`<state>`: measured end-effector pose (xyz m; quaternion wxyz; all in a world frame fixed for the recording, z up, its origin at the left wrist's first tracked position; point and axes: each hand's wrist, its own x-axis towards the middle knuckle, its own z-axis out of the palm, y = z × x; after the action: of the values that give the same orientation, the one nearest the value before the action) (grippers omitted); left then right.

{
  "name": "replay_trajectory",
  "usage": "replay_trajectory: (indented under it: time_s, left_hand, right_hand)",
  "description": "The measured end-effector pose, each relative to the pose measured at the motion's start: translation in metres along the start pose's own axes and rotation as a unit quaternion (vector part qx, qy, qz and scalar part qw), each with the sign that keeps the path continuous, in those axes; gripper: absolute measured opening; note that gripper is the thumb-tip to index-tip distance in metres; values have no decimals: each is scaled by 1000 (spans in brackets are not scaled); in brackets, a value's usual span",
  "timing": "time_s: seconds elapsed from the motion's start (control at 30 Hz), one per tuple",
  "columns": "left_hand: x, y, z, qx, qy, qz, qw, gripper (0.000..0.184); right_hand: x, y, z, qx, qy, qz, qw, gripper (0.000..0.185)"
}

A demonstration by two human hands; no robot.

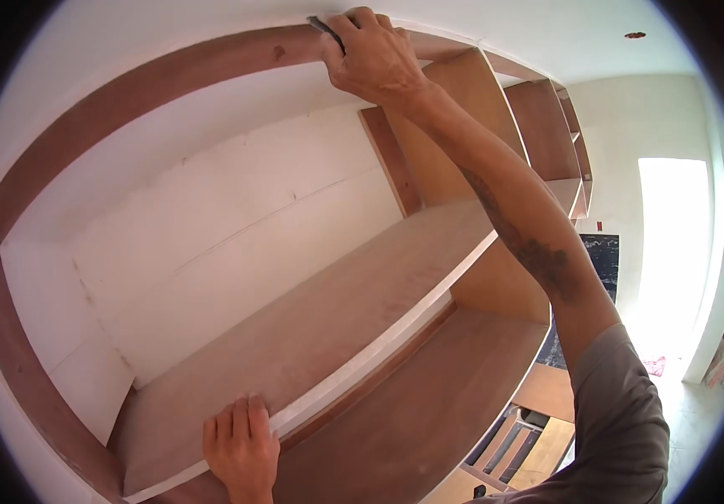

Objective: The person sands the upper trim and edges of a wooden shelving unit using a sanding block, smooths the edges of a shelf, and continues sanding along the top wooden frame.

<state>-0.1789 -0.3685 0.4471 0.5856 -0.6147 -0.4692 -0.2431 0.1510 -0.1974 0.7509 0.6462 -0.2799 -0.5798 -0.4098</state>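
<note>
My right hand (372,52) is raised to the top rail (211,69) of a wooden cabinet frame, near the ceiling. Its fingers are closed round a thin dark tool (326,32), whose tip shows left of the hand; the rest is hidden by the palm. Low in the view, my left hand (243,445) rests on the front edge of the wide shelf (312,319), its fingers lying over the pale edging strip and on the board, holding nothing.
Upright panels (454,126) divide the cabinet on the right. A lower shelf (412,403) lies beneath the wide one. Wood pieces (517,449) are stacked below at the lower right. Beyond stands a bright doorway (673,269).
</note>
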Motion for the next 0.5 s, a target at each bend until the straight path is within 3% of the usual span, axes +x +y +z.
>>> replay_trajectory:
  time_s: [0.1, 0.2, 0.3, 0.37, 0.5]
  left_hand:
    - [4, 0, -4, 2, -11, 0, 1000, 38]
    - [4, -3, 1, 11, 26, 19, 999, 7]
    - [3, -4, 0, -9, 30, 11, 999, 18]
    - [3, -4, 3, -4, 38, 9, 999, 16]
    - [4, -3, 4, 7, 39, 8, 999, 11]
  right_hand:
    - [-4, -7, 7, 1, 24, 18, 1000, 51]
    - [-2, -12, 10, -16, 16, 34, 999, 53]
    - [-2, -19, 3, -24, 3, 26, 999, 53]
    - [-3, -32, -13, -10, -11, 35, 999, 52]
    - [8, -26, 17, -4, 95, 16, 995, 42]
